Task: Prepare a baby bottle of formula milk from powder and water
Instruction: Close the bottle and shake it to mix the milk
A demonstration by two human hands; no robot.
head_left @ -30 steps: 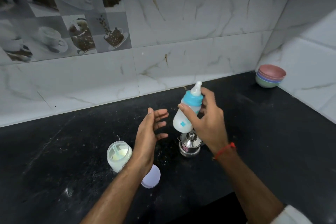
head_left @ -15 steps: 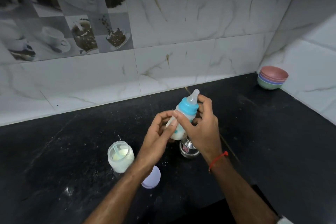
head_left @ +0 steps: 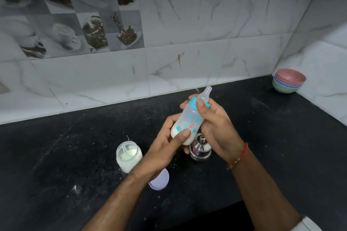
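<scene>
two hands on one tilted baby bottle

both hands hold the baby bottle [head_left: 189,122] above the black counter [head_left: 65,155], its teat [head_left: 205,93] leaning up and to the right. the left hand [head_left: 165,142] is closed around the bottle's lower end, thumb across the front where white milk sits. the right hand [head_left: 214,124] is wrapped round the upper part, thumb pressed on the blue collar [head_left: 193,104]. the bottle's side carries blue squares and a small red mark; no writing on it can be read. just beneath stands a small steel pot with a knobbed lid [head_left: 200,149], its label too blurred to read. left of the hands stands an open jar of powder [head_left: 128,155] with a scoop inside, and its lilac lid [head_left: 159,180] lies near the left wrist. stacked coloured bowls [head_left: 288,82] sit in the far right corner.
</scene>
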